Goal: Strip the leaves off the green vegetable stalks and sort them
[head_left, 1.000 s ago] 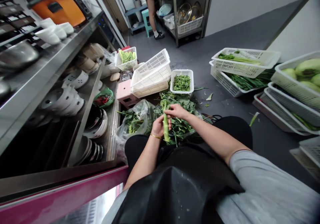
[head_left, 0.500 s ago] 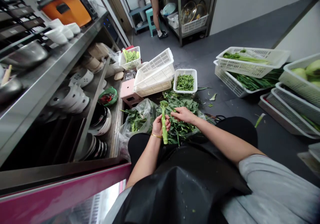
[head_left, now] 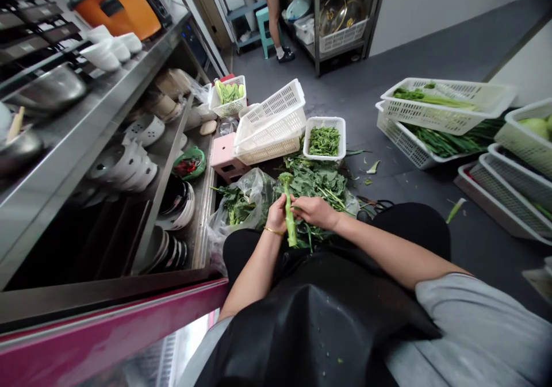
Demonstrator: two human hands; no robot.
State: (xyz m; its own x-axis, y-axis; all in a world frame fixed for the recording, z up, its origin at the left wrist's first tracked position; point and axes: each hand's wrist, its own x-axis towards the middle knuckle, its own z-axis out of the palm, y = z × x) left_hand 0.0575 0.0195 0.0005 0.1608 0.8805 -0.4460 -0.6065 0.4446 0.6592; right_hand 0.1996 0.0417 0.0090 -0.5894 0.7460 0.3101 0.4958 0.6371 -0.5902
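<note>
My left hand (head_left: 276, 214) is closed around a stalk of broccoli (head_left: 290, 229), its small green head up and its pale cut end down. The fingers of my right hand (head_left: 317, 211) are pinched together against the stalk's right side; what lies between them is too small to make out. Beneath both hands spreads a heap of green leaves and stems (head_left: 321, 183). Left of it, a clear plastic bag (head_left: 257, 188) holds more leafy greens. Beyond the heap stands a white basket (head_left: 342, 140) of cut green pieces.
White baskets (head_left: 276, 125) rest by a pink stool (head_left: 224, 152). More vegetable baskets (head_left: 457, 117) are stacked at the right. A steel shelf (head_left: 129, 105) with bowls runs along the left. Scraps (head_left: 373, 167) lie on the floor. Another person's leg (head_left: 273, 19) shows at the back.
My right hand has moved in to the stalk, from a little way to its right. My left hand still grips the broccoli. The whole view has shifted slightly.
</note>
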